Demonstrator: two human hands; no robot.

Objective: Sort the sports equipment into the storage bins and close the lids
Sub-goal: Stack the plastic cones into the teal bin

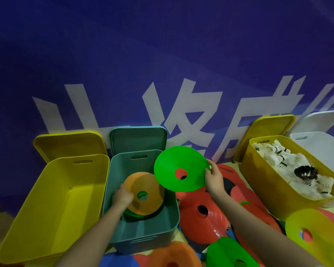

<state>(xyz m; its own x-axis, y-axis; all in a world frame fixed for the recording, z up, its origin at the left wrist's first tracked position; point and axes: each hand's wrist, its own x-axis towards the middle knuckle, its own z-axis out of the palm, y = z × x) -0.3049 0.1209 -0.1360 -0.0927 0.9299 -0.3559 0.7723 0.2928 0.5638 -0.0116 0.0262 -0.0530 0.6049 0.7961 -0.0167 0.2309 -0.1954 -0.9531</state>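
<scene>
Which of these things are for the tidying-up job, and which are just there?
For the job:
green cone in right hand
orange cone in left hand
teal bin
empty yellow bin
shuttlecock bin
red cones
lids

Just there:
blue banner

It looked like a sports hall or training venue. A large blue banner [162, 54] with big white characters filled the background. In front of the banner stood open plastic storage bins [52, 199], lids propped against it. Below the banner lay a heap of flat agility cones [201, 214], and at its right end a yellow bin held shuttlecocks [289, 170].
</scene>
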